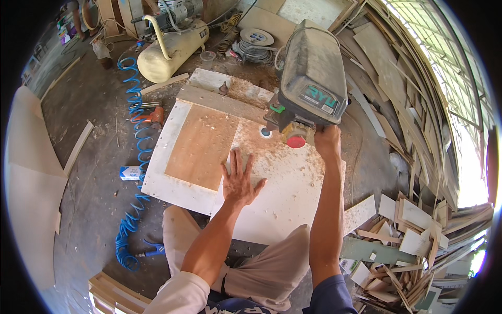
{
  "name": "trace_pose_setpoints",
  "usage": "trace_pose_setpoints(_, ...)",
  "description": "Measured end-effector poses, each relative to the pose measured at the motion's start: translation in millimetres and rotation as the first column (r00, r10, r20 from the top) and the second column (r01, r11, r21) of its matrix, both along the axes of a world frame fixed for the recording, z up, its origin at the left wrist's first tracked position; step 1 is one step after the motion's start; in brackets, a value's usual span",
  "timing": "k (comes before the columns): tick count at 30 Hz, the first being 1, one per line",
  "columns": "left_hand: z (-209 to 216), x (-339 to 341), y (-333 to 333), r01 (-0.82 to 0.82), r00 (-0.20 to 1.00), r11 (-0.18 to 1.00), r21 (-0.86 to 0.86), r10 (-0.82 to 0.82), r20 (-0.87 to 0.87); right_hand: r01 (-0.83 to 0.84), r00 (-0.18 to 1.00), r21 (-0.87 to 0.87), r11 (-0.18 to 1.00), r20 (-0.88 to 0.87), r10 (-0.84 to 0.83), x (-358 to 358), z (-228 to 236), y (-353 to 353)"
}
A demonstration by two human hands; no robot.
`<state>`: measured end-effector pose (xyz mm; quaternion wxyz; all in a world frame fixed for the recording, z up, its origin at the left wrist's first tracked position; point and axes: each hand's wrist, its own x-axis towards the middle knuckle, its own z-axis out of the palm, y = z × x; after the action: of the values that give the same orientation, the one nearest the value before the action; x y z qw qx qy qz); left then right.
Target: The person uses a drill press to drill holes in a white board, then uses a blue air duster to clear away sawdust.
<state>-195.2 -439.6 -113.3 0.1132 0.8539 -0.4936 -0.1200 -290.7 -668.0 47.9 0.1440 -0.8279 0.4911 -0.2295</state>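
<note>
My left hand [241, 180] lies with spread fingers on a flat panel, across the seam between its plywood-brown part [201, 146] and its white part [282, 201]. Wood shavings cover much of the white part. Raised beside the dusty grey drill press [314, 73], my right hand [328, 140] is closed at the machine's lower right side; what it grips is hidden. A red round button [296, 142] faces me under the drill press head. Left of that button, a dark round spot with a white ring [265, 132] shows at the panel's surface.
A blue coiled air hose [138, 141] runs down the floor to a blue air gun [154, 248]. Nearby are an orange power tool [156, 116] and a small blue-white box [130, 173]. A cream compressor [172, 51] stands behind. Wood offcuts [402, 246] pile up at right.
</note>
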Motion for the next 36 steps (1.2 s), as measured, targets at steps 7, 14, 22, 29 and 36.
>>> trace_pose_setpoints(7,3,0,0,0.0,1.0,1.0,0.013,0.0,-0.012,0.034,0.999,-0.022,0.999,-0.024,-0.034,1,-3,2)
trace_pose_setpoints(14,5,0,-1,-0.003,1.0,1.0,0.017,0.003,-0.02,0.086,0.996,-0.028,0.996,-0.025,-0.087,5,2,12)
trace_pose_setpoints(22,0,-1,0,0.006,1.0,1.0,-0.013,-0.006,-0.007,0.068,0.996,-0.061,0.996,0.056,-0.065,5,-4,12)
trace_pose_setpoints(29,-1,-1,-1,0.01,1.0,1.0,0.005,-0.01,0.001,0.084,0.996,-0.036,0.996,0.046,-0.083,6,-4,12)
trace_pose_setpoints(36,3,-2,-2,0.01,1.0,0.999,0.033,-0.01,-0.015,0.08,0.996,-0.066,0.995,0.048,-0.077,6,-7,11)
